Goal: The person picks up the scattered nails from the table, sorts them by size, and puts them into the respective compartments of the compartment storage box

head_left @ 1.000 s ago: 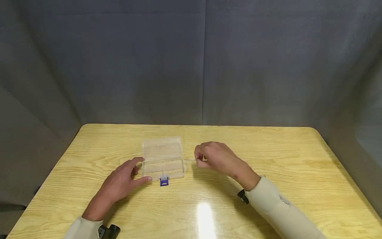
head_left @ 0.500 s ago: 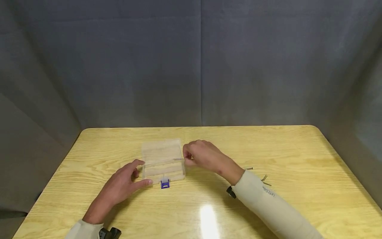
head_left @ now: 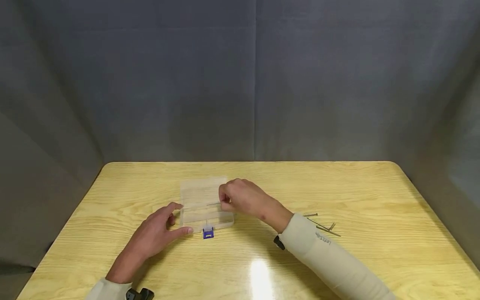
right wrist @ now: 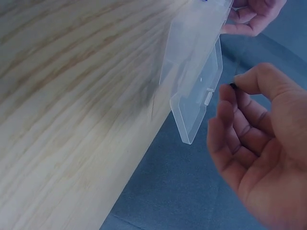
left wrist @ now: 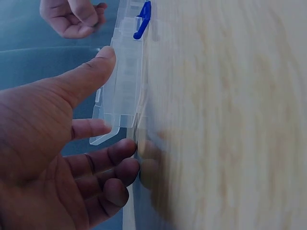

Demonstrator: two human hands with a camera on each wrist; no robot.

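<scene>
- Head cam: L hand [head_left: 159, 231] is at the L end of a clear plastic box [head_left: 223, 225] on the wooden tabletop [head_left: 375, 196]. Thumb's on the near edge, index at the far corner by the hinge, so the box is held btwn the two.
- Same view: box is open, lid [head_left: 200, 191] laid back on the far side, blue latch [head_left: 208, 232] sticking out toward the person.
- R hand [head_left: 245, 200] is over the R part of the box, thumb + index pinched on a thin metal nail [head_left: 213, 204]. Nail points L, abt level, over the box near the hinge line.
- Off to the R, by the R sleeve [head_left: 333, 258], a few loose nails [head_left: 328, 231] lie at diff angles, a couple close enough that idk if they touch.
- Dark cloth [head_left: 168, 83] hangs behind the tabletop.
- L wrist cam: L thumb tip's against the box, index reaches the far corner w/ the lid edge right by it, other fingers bent near the tabletop. R hand is up above the box, fingertips together.
- R wrist cam: R thumb + index clamped on the nail, just a tiny dark bit showing, rest of fingers curled. That hand's clear of the lid; L fingers show at the box's other end.
</scene>
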